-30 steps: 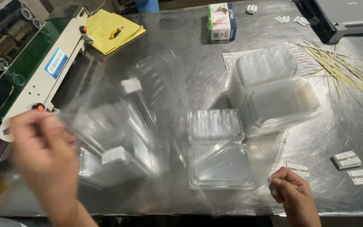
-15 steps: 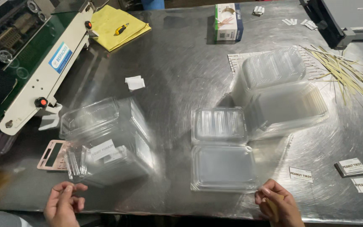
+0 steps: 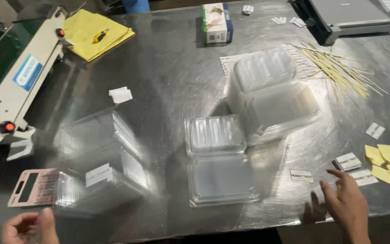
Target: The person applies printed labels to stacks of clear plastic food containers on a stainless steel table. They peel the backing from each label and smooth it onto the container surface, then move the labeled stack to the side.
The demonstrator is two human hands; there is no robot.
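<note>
an open clear plastic clamshell [image 3: 220, 165] lies empty mid-table on scuffed steel, nothing packed yet, and i see my right hand [image 3: 349, 205] spread, empty, reaching toward small printed labels [image 3: 348, 161], my left hand [image 3: 28, 227] loosely curled, empty, below a pink calculator [image 3: 30, 187] by blurry stacked containers [image 3: 100, 165].

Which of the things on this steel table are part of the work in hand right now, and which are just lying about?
In hand:
right hand over the small labels
open clear clamshell box
stacks of clear boxes
left hand empty, near a stack of boxes

Lying about:
pink calculator
yellow cloth with a small cutter
carton
thin sticks
yellow notes
</note>
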